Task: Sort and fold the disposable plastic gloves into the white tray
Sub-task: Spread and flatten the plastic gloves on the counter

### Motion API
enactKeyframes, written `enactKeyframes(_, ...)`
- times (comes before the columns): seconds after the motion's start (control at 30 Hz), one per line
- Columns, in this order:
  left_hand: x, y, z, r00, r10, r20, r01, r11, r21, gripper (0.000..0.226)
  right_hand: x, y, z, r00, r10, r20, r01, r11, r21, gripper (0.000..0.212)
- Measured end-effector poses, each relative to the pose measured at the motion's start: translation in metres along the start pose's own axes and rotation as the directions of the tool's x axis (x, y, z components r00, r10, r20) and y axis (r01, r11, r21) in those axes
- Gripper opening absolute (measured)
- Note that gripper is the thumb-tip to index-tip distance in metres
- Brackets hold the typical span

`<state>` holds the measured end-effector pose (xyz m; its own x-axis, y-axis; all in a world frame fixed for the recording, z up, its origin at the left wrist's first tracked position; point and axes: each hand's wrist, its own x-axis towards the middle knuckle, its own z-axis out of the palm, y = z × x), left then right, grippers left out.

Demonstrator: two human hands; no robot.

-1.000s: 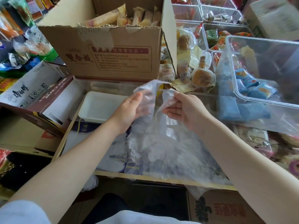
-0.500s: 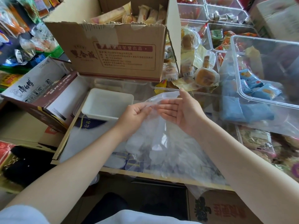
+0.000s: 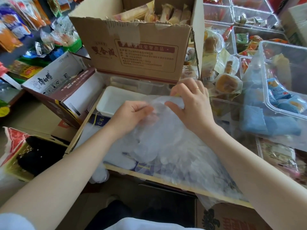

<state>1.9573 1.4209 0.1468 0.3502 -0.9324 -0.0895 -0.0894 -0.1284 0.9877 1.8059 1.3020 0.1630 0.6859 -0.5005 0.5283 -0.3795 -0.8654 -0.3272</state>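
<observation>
We have both hands on one clear glove [image 3: 159, 103] at the top of the heap. Our left hand [image 3: 131, 113] has its fingers curled round the film at the glove's left side, and our right hand [image 3: 191, 103] pinches the other side between thumb and bent fingers, a ring showing on one of them. The glove hangs between the two grips, crumpled, not yet a flat fold — we judge we are partway through folding this one piece. Just beyond our left fingers, and partly behind the held film, sits the white tray [image 3: 114, 98]; what we can see of its floor is bare, so no folded glove appears to lie in it, though its right end is hidden by the plastic. Below and toward us from our fingers spreads the pile of gloves [image 3: 166, 151], loose and overlapping, spilling over the near edge of the flat box lid [image 3: 78, 136] that carries them. So by our reckoning the task is near its start: one glove in hand, nothing visibly placed, and nearly the whole pile left to sort, fold and set down. Farther out past our fingers stands a brown carton [image 3: 136, 52] of wrapped snacks, and well to the right of our right hand are clear bins [image 3: 282, 67] of packets — none of that belongs to the job.
</observation>
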Motion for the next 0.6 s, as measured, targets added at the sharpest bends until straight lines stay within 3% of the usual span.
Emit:
enactKeyframes(0.07, -0.003, 0.000, -0.010, 0.993, 0.013, -0.114, -0.004, 0.997, 0.079, 0.016, 0.002, -0.005, 0.008, 1.000, 0.019, 0.021, -0.020, 1.000, 0.016, 0.015)
enactKeyframes(0.17, -0.006, -0.001, -0.023, 0.972, 0.077, -0.223, -0.016, 0.965, 0.261, 0.012, 0.006, -0.015, 0.016, 0.984, 0.022, 0.178, -0.059, 0.978, 0.202, 0.009)
enactKeyframes(0.3, -0.012, -0.004, -0.040, 0.950, 0.128, -0.284, -0.013, 0.926, 0.377, 0.015, 0.012, -0.032, 0.027, 0.919, 0.047, 0.392, -0.169, 0.944, 0.283, 0.018)
enactKeyframes(0.4, -0.016, -0.006, -0.056, 0.952, 0.131, -0.276, 0.008, 0.893, 0.449, 0.021, 0.020, -0.044, 0.035, 0.896, 0.094, 0.434, -0.225, 0.939, 0.260, 0.019)
enactKeyframes(0.53, -0.024, -0.001, -0.077, 0.977, 0.123, -0.173, -0.017, 0.857, 0.515, 0.027, 0.030, -0.065, 0.041, 0.862, 0.140, 0.488, -0.344, 0.868, 0.358, 0.021)
enactKeyframes(0.6, -0.028, 0.003, -0.085, 0.982, 0.134, -0.132, -0.038, 0.827, 0.561, 0.033, 0.034, -0.078, 0.046, 0.864, 0.124, 0.489, -0.326, 0.876, 0.354, 0.024)
